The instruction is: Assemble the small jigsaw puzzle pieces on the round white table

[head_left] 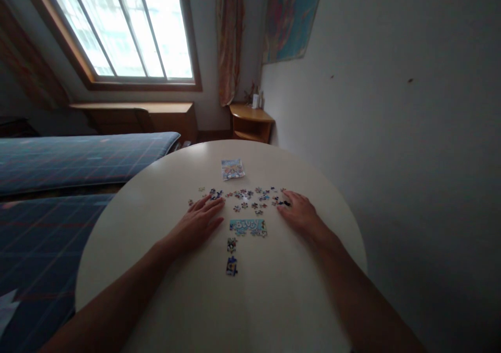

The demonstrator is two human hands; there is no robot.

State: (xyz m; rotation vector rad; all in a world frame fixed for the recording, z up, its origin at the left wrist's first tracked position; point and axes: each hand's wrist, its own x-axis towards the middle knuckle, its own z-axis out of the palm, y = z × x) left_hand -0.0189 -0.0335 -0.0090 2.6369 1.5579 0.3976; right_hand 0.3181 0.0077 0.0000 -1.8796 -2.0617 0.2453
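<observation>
My left hand (202,218) lies flat on the table, fingers stretched toward the left end of a row of loose jigsaw pieces (244,205). Its fingertips touch or cover some of them. At the row's right end rests my right hand (299,211), fingers spread, with dark pieces (284,204) by its fingertips. Between the hands is a joined strip of puzzle (248,227) with lettering on it. Below its left side sit a small piece (231,245) and, nearer me, a blue section (231,266), apart from each other. Neither hand visibly holds anything.
A printed picture sheet or packet (232,169) lies beyond the pieces on the round white table (164,301). Beds with plaid covers (78,160) stand at the left. A white wall (410,186) runs along the right, and a wooden corner shelf (252,114) stands behind.
</observation>
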